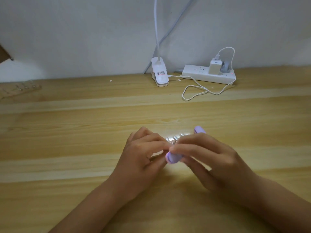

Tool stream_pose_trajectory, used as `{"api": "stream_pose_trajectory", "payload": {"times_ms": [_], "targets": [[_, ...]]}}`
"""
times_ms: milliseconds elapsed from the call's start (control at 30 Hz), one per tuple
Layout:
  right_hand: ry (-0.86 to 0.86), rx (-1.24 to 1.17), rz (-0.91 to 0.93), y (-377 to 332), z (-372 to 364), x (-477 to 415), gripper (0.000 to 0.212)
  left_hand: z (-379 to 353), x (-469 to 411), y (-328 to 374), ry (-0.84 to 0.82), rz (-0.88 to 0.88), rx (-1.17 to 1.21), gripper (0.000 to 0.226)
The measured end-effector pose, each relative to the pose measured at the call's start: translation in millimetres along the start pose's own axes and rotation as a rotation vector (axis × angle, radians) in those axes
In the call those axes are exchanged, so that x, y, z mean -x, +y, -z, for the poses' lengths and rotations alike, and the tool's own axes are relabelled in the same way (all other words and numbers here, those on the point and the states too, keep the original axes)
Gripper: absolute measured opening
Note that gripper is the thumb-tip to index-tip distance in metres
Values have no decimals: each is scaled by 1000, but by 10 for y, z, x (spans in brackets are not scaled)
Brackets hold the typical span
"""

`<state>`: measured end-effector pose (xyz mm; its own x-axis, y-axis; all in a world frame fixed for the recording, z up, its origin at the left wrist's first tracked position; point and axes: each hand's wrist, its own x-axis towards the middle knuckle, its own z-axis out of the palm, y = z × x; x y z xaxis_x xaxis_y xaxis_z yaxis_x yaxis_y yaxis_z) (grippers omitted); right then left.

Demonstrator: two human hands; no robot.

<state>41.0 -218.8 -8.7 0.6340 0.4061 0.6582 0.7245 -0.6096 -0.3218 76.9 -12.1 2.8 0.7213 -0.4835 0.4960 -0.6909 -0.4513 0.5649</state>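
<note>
A small purple plastic device [173, 158], possibly a mini stapler, is held just above the wooden table [84, 132]. My right hand [210, 158] grips it from the right with curled fingers. A second purple end [200, 130] sticks out beyond that hand's fingers. Between the two ends shows a shiny segmented metal strip [175, 137], which looks like staples. My left hand [139, 158] comes in from the left, and its fingertips pinch at the device's near end by the strip. The fingers hide most of the device.
At the back by the wall stand a white clip lamp base [159, 73] and a white power strip [208, 74] with a charger [214, 67] plugged in. A white cable [195, 91] loops on the table. A brown ruler-like object [18, 89] lies far left.
</note>
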Motion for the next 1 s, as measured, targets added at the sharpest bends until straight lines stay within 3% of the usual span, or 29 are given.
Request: {"api": "stream_pose_trajectory", "payload": {"times_ms": [367,500,633,1000], "targets": [[37,-32,-56,101,95,-63,19,-24,-31,35,28,0,40,11],[47,-44,6,-37,14,-14,25,0,-12,27,31,-17,102,21],[72,-42,-35,53,85,-48,23,-28,-32,41,57,15,89,10],[54,-38,0,-44,42,-33,21,-34,-23,34,40,30,114,14]]}}
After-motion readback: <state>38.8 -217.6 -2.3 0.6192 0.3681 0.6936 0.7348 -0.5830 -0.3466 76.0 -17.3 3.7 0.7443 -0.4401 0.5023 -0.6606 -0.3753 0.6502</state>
